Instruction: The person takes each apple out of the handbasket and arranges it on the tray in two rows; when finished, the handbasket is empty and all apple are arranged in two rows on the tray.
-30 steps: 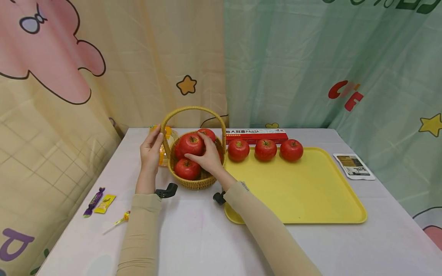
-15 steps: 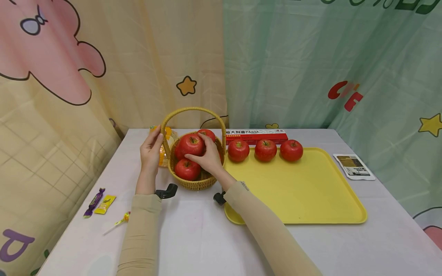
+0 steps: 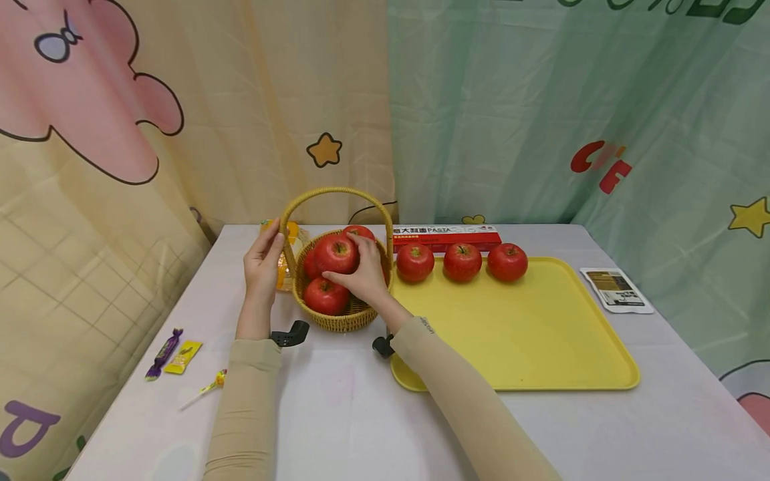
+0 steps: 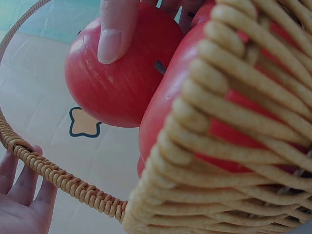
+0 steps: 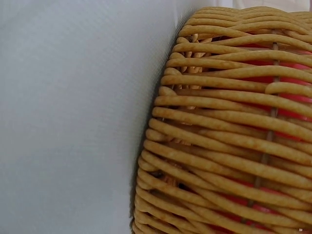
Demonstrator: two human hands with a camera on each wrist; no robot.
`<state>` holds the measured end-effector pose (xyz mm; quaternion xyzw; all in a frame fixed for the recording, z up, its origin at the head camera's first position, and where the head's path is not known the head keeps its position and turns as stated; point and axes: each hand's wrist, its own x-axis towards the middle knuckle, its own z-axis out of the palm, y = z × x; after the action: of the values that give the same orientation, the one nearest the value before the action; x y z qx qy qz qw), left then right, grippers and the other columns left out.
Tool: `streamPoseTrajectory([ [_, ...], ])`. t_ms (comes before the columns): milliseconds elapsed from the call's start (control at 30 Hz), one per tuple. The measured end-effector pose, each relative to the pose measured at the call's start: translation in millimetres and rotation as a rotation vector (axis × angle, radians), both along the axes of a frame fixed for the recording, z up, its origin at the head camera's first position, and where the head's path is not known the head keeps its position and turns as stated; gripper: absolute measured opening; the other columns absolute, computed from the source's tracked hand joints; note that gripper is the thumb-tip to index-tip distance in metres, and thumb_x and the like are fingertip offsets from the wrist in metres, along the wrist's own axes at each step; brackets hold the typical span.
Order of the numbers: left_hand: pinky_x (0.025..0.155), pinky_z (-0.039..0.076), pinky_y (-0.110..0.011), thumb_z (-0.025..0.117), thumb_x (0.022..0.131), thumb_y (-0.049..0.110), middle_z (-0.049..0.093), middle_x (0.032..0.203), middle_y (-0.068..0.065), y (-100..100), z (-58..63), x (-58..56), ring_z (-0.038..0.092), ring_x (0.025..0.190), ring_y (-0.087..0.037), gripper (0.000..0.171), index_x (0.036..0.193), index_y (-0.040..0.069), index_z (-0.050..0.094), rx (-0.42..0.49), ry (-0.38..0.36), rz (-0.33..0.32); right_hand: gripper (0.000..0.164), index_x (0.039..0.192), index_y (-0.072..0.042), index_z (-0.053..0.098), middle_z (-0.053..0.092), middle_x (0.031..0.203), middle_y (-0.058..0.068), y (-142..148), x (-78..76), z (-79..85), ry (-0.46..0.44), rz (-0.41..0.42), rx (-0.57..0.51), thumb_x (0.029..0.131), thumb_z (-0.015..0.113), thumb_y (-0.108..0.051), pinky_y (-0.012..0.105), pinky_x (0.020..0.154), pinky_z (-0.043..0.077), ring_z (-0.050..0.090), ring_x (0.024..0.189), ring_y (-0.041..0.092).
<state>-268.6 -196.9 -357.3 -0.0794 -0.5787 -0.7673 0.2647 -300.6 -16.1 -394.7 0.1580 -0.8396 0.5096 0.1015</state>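
A wicker basket [image 3: 343, 323] with a tall handle [image 3: 337, 190] holds several red apples. My left hand [image 3: 260, 270] holds the handle's left side near the rim; the left wrist view shows fingers [image 4: 29, 195] behind the woven handle. Over the basket, my right hand [image 3: 365, 275] grips the top apple [image 3: 335, 252] between thumb and fingers. Seen from the left wrist, this apple [image 4: 107, 73] leans against another apple by the rim, with the right thumb across it. Below it in the basket lies a front apple [image 3: 327, 296]. The right wrist view has only basket wall [image 5: 229, 117] and tablecloth.
Right of the basket is a yellow tray [image 3: 529, 334], with three apples [image 3: 462, 262] along its far edge. Behind them lies a red pasta box [image 3: 448, 238]. A white packet [image 3: 616, 290] is at right; wrapped candies [image 3: 164, 354] and a lollipop [image 3: 213, 382] are at left.
The top apple in my right hand has turned slightly and shifted a little to the right. Both hands stay nearly where they were.
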Motion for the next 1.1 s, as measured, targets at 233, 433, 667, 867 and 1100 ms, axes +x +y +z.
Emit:
streamPoseTrajectory([
  [233,0.092,0.045,-0.019,0.052,0.095,0.001,0.064,0.106,0.009,-2,-2.5,-4.1,0.056,0.102,-0.008,0.032,0.125,0.005,0.06,-0.004,-0.011,0.002,0.083,0.138,-0.021,0.035,0.034,0.139,0.004,1,-0.2,-0.9,-0.016,0.016,-0.021,0.071,0.082,-0.034,0.044,0.098,0.044,0.034,0.128,0.021],
  [433,0.092,0.045,-0.018,0.054,0.094,0.005,0.063,0.109,0.008,-6,-11.1,-13.6,0.056,0.104,-0.009,0.033,0.126,0.005,0.059,0.004,-0.023,0.012,0.085,0.139,-0.022,0.033,0.039,0.138,0.003,3,1.4,0.1,-0.053,0.059,-0.054,0.071,0.082,-0.031,0.044,0.098,0.044,0.038,0.126,0.021],
  [667,0.094,0.044,-0.02,0.055,0.094,0.009,0.062,0.112,0.006,-6,-12.8,-13.8,0.056,0.106,-0.011,0.034,0.128,0.006,0.058,-0.016,-0.03,0.027,0.084,0.138,-0.022,0.034,0.04,0.138,0.002,8,3.0,-1.2,-0.017,0.102,-0.063,0.07,0.083,-0.029,0.04,0.097,0.045,0.04,0.125,0.019],
  [867,0.097,0.043,-0.022,0.056,0.094,0.011,0.062,0.113,0.005,-6,-13.2,-13.4,0.055,0.108,-0.012,0.035,0.128,0.005,0.058,-0.042,-0.039,0.036,0.082,0.136,-0.026,0.035,0.039,0.136,0.001,21,4.5,-0.4,0.006,0.182,-0.065,0.07,0.083,-0.03,0.041,0.095,0.046,0.041,0.123,0.019],
  [1100,0.094,0.045,-0.021,0.057,0.094,0.009,0.064,0.11,0.006,-5,-13.9,-14.6,0.057,0.105,-0.011,0.032,0.126,0.007,0.061,-0.02,-0.023,0.039,0.08,0.136,-0.03,0.038,0.037,0.138,-0.001,49,11.9,7.5,-0.026,0.358,-0.001,0.07,0.084,-0.027,0.041,0.093,0.047,0.039,0.124,0.02],
])
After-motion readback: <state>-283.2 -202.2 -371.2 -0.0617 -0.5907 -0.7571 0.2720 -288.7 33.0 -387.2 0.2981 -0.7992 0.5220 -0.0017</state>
